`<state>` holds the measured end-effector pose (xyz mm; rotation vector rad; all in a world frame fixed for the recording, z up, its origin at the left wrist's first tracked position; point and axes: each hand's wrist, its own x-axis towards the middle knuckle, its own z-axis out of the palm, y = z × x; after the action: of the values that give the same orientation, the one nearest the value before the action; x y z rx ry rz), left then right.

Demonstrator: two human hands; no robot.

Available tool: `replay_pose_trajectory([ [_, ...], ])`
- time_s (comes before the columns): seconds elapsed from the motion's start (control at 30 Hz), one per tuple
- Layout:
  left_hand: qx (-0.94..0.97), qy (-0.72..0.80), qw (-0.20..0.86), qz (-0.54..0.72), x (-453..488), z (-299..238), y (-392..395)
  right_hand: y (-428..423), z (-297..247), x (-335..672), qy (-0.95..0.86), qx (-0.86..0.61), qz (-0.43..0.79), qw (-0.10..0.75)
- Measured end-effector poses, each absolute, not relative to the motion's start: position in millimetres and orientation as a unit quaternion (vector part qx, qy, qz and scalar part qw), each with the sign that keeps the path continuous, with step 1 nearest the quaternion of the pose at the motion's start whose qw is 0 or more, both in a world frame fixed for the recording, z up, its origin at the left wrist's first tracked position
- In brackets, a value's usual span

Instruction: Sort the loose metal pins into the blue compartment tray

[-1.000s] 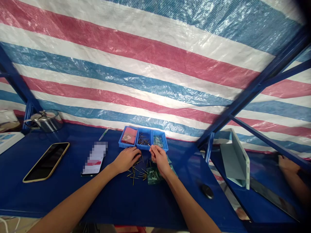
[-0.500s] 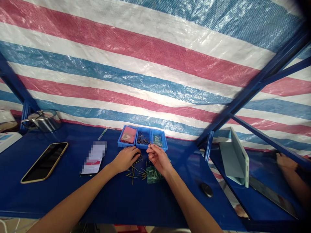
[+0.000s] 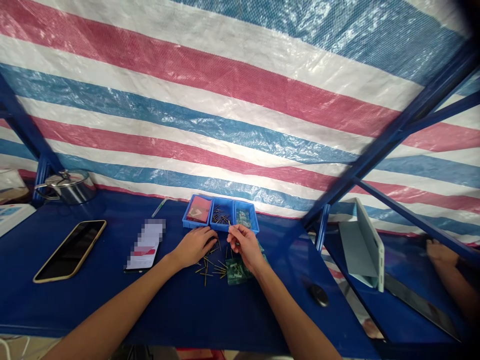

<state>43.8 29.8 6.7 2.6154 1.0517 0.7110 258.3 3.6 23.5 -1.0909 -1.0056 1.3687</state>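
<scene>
My right hand (image 3: 243, 242) is raised at the front edge of a blue three-part tray (image 3: 210, 225), its thumb and finger pinched on a thin metal piece that looks like a drill bit and is mostly hidden. On the table just left of it rests my left hand (image 3: 195, 245), palm down, with fingers loosely bent and thumb apart. Loose drill bits (image 3: 206, 272) lie scattered beside and below the left hand. Under the right wrist is a green-tinted clear bag (image 3: 237, 271) with small pieces. More drill bits (image 3: 220, 217) fill part of the tray's middle compartment.
The tray's left compartment holds a reddish packet (image 3: 198, 207), its right one small clear bags (image 3: 243, 217). Two phones (image 3: 71, 252) (image 3: 144, 250), a pen-like stick (image 3: 159, 207) and a steel pot (image 3: 71, 187) are leftward. A black oval object (image 3: 318, 294) and a tablet case (image 3: 362, 245) are rightward.
My right hand has turned slightly and its fingertips have come down a little at the tray's front edge. The left hand has hardly moved.
</scene>
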Motion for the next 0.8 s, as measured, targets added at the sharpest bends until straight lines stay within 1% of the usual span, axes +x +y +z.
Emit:
replay_pose_trajectory([
  [0.27,0.895,0.362,0.108,0.236,43.1,6.1,29.9,4.1,16.8,256.6,-0.453,-0.497,0.528,0.519],
  [0.47,0.895,0.365,0.112,0.23,43.8,9.6,28.4,5.1,17.3,257.8,-0.446,-0.479,0.534,0.535],
  [0.63,0.895,0.364,0.108,0.232,43.7,7.1,29.1,4.3,20.8,258.6,-0.462,-0.472,0.531,0.531],
  [0.73,0.896,0.364,0.107,0.231,43.7,7.0,29.4,5.0,19.9,260.6,-0.511,-0.489,0.484,0.515],
  [0.8,0.896,0.364,0.108,0.228,43.7,8.1,29.1,5.2,16.9,262.7,-0.573,-0.516,0.407,0.49],
])
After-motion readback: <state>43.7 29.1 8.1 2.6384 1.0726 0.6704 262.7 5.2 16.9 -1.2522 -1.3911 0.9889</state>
